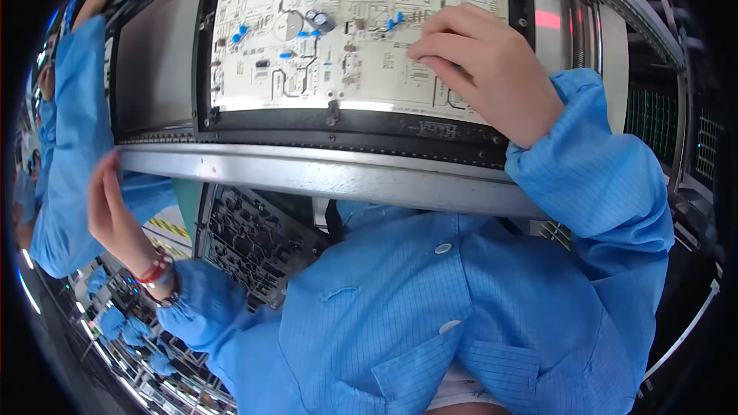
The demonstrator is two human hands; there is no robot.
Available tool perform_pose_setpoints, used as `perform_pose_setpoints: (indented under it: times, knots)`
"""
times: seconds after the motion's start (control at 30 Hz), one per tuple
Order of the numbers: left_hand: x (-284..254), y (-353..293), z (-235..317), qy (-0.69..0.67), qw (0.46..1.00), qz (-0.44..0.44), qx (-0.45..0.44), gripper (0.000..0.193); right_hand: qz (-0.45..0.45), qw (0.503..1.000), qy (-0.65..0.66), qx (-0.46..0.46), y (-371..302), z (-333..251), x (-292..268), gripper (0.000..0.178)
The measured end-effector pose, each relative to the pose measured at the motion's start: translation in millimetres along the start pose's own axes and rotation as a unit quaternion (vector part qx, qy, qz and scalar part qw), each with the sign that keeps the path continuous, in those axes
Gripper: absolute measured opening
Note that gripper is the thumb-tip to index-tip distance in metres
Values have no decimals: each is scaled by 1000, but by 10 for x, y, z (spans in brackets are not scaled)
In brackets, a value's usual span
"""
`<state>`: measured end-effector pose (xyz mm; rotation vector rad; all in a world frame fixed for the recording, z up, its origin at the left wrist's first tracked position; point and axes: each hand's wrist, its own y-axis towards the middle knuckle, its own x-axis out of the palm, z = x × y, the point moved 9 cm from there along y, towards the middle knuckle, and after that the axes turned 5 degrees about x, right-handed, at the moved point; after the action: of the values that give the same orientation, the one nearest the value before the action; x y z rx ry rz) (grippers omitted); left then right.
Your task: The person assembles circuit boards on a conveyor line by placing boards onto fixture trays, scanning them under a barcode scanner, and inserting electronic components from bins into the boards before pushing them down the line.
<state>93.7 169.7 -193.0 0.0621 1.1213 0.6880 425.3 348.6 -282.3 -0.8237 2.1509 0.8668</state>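
A pale circuit board [369,84] lies in a black frame [369,126] in front of me, dotted with small parts. My right hand [492,69] is over the board's right half, thumb and fingertips drawn together in a pinch; anything between them is too small to make out. Left of those fingers stand blue disc-shaped components [395,21] and a dark cylindrical capacitor [324,22]. My left hand [115,219] is at the left end of the metal rail [323,175], its fingers stretched out and holding nothing that shows.
Below the rail is a dark panel with a dense pattern of cutouts [250,242]. A co-worker in a blue sleeve [81,115] is close on the left. A vertical threaded shaft [578,27] runs right of the frame, with green boards in a rack [652,119] beyond.
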Motion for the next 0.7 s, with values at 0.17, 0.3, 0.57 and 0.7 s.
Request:
perform_pose_setpoints:
  times: [0.17,0.3,0.57,0.7]
  knots:
    - [-393,-937,-1157,-10,987,46,-156,23,-7,1000,-8,-27,35,-83,48,17]
    - [-468,-1312,-1653,-18,975,65,-214,23,1,998,-46,-32,50,-200,80,18]
    - [4,-1541,-1742,207,970,-121,-27,30,-56,973,-202,-93,59,-487,198,42]
    - [237,-1752,-1719,115,971,-164,-129,33,86,943,-318,42,-1,-187,-423,50]
